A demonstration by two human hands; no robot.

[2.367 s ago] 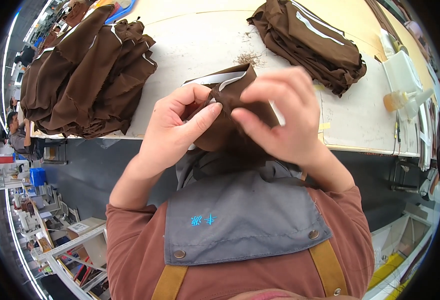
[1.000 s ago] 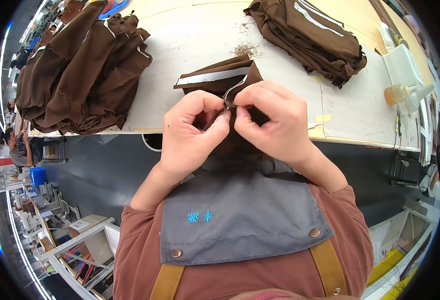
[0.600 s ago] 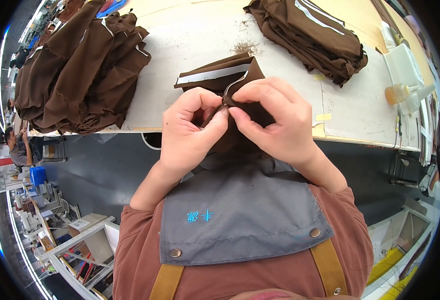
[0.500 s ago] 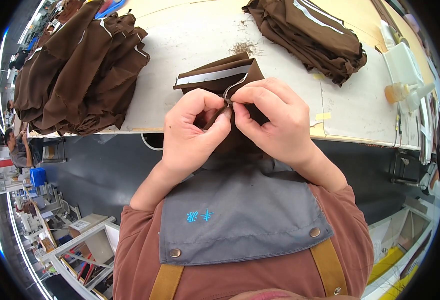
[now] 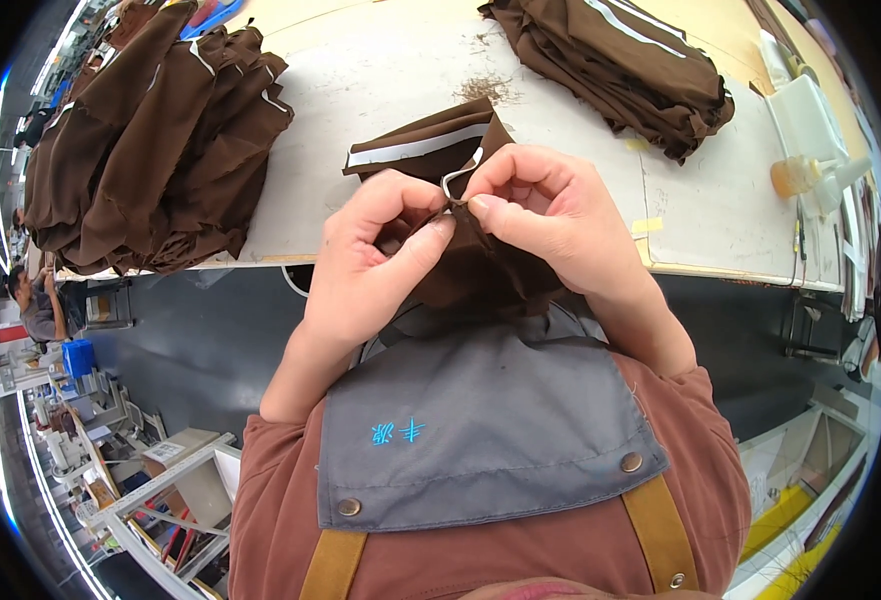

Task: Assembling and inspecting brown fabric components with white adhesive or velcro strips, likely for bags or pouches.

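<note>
A dark brown fabric piece with a white strip along its far fold lies over the near table edge and hangs toward my lap. My left hand pinches its edge between thumb and forefinger. Right beside it, my right hand pinches the same edge, the fingertips of both hands nearly touching. A narrow white strip curves up from between the fingertips. Exactly what lies under the fingertips is too small to make out.
A large heap of brown fabric pieces stands at the left of the table. Another brown stack lies at the far right. Bottles and a white container stand at the right edge. Brown thread scraps lie behind the work.
My right thumb has straightened and lies along the fabric edge. Both hands have shifted slightly, and more of the hanging brown fabric shows below them.
</note>
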